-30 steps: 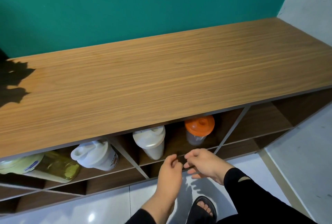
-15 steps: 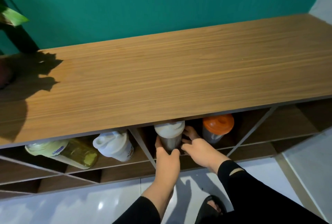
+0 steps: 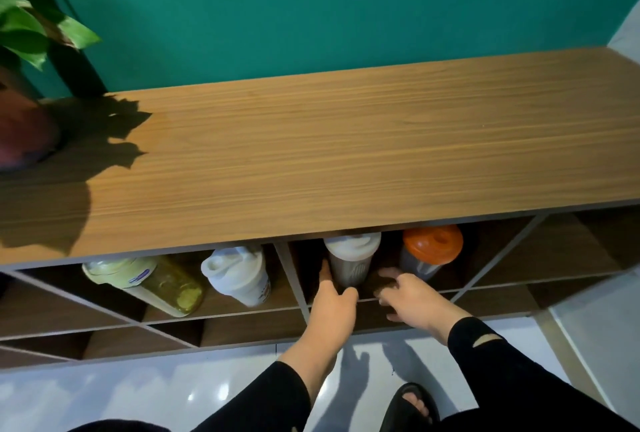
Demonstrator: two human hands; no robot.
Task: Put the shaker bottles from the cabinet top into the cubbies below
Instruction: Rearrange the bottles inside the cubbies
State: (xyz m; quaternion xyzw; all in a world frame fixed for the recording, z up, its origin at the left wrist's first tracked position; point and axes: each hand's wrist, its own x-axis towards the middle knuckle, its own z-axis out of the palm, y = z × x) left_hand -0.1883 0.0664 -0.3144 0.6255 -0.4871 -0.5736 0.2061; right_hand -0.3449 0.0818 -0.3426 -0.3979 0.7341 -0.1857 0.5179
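Observation:
The wooden cabinet top (image 3: pixel 346 154) carries no bottles. In the upper cubbies below it are several shaker bottles: a yellow-green one (image 3: pixel 149 279) lying on its side, a white one (image 3: pixel 239 276), a grey one with a white lid (image 3: pixel 351 258), and a dark one with an orange lid (image 3: pixel 431 251). My left hand (image 3: pixel 332 303) reaches into the middle cubby, with forefinger and thumb on either side of the grey bottle's base. My right hand (image 3: pixel 412 300) hovers just right of that bottle, fingers spread, not touching it.
A potted plant (image 3: pixel 20 134) with green leaves stands at the far left of the cabinet top and throws a shadow across it. The lower cubbies (image 3: pixel 242 327) hold nothing visible. My sandalled foot (image 3: pixel 412 404) rests on the white tiled floor.
Both hands went from the cubby's front edge to the white-lidded bottle. The right hand has since come off it and spread. The view has shifted left, revealing the plant.

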